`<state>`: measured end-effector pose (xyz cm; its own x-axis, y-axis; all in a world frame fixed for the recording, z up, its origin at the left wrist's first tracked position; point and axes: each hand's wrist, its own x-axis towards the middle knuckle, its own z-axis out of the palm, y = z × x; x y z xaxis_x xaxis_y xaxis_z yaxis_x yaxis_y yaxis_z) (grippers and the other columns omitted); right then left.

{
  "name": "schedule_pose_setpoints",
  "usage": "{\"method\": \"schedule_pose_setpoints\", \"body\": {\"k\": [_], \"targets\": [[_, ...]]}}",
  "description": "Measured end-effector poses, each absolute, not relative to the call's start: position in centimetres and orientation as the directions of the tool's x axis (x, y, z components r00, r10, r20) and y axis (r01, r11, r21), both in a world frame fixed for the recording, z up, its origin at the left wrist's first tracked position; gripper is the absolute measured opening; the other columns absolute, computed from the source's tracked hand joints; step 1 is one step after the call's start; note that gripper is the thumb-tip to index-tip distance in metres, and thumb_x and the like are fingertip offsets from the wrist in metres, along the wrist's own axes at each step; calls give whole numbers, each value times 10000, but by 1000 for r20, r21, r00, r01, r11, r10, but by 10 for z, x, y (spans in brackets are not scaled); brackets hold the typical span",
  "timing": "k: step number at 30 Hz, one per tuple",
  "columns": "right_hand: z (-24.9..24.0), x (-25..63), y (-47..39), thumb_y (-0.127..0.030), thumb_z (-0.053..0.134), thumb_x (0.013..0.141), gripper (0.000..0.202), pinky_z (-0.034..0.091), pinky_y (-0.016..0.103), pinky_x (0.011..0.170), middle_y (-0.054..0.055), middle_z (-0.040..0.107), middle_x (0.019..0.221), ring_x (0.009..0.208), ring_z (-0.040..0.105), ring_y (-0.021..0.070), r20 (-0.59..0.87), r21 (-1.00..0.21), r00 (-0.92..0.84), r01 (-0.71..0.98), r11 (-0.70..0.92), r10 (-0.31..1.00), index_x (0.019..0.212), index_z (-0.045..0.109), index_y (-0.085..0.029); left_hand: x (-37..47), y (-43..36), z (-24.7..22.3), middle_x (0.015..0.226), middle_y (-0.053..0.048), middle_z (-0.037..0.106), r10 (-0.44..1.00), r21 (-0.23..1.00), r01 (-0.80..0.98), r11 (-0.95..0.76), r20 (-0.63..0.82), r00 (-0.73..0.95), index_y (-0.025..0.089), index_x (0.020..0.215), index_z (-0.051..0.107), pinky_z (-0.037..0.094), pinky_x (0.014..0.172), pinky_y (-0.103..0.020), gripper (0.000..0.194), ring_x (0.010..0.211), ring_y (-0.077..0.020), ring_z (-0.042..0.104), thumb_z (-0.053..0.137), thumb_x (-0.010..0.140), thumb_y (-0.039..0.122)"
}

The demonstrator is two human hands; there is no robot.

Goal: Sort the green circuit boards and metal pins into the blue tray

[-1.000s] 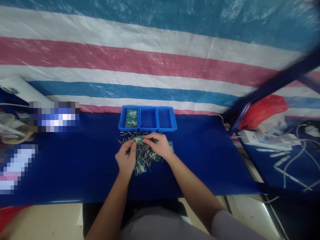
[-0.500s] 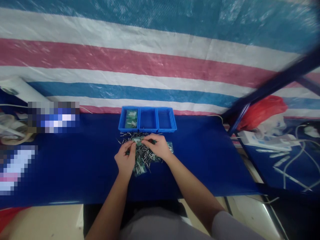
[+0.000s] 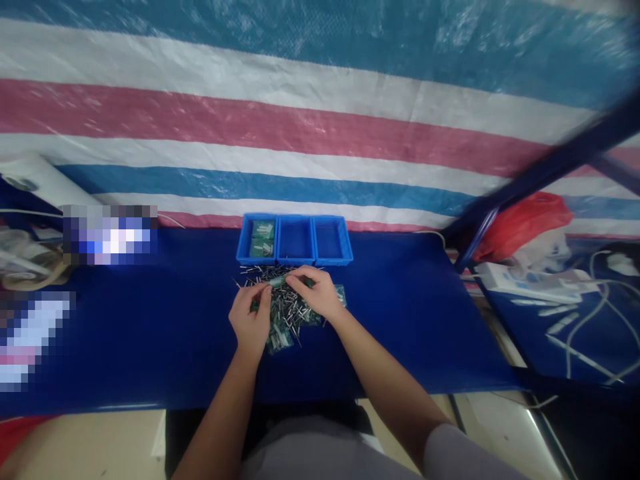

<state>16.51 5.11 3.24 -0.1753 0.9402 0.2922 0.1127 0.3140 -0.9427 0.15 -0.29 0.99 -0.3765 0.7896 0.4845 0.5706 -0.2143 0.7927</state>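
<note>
Between my two hands is a small green-and-clear plastic packet [image 3: 278, 282], pinched at both ends above a heap of thin metal pins or bits [image 3: 295, 312]. My left hand [image 3: 251, 312] grips its left end with thumb and fingers. At the other end, my right hand [image 3: 316, 291] has its fingertips closed on the packet. More such packets lie by the heap, one in front [image 3: 280, 339] and one partly behind my right hand [image 3: 341, 295]. Fingers hide part of the held packet, and its contents are too small to make out.
Behind the heap stand three joined blue bins; the left bin [image 3: 241, 243] holds green packets, the middle bin [image 3: 296, 239] a tiny piece. A blue table [image 3: 410, 320] lies beneath. Right of it are a metal frame [image 3: 473, 243], a red bag [image 3: 530, 223] and a white power strip [image 3: 530, 280].
The packet between my fingers has tilted and looks narrower, its face less visible. Both hands stay in nearly the same place.
</note>
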Motion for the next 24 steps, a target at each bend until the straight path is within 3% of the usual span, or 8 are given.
{"method": "schedule_pose_setpoints", "body": {"k": [4,9,16,22,24], "targets": [[38,165,50,-387,642,913,216,516,300,669,52,738,855,762,656,166,291,-948,-191,76,310,937,888,767,-212,0,-6,3,949,-29,739,817,850,485,-205,421,-393,218,1051,721,547,814,-284,216,835,-141,691,632,892,334],[35,163,50,-327,759,813,123,531,301,666,57,736,903,776,666,169,327,-938,-187,56,343,926,854,744,-212,-1,-9,-2,1008,-43,744,825,868,431,-245,421,-378,214,1086,714,559,875,-308,239,894,-157,713,585,916,323],[33,162,49,-339,789,784,182,528,304,670,20,705,797,697,633,144,264,-960,-188,42,276,946,782,665,-206,3,-6,1,970,-42,749,768,836,501,-221,466,-439,198,998,719,566,810,-269,189,830,-136,708,676,851,310],[35,162,48,-379,769,800,240,531,301,652,31,703,847,704,635,140,271,-963,-189,-40,268,944,937,667,-210,6,-8,5,931,-36,746,780,887,427,-175,390,-490,192,1229,619,566,770,-251,436,790,-126,706,703,829,344],[35,162,49,-373,773,794,264,538,305,670,24,699,848,710,637,138,275,-961,-203,-85,263,940,973,658,-217,5,-9,6,935,-32,744,794,873,451,-185,403,-456,202,1209,642,560,768,-248,396,780,-122,701,686,844,348]]}}
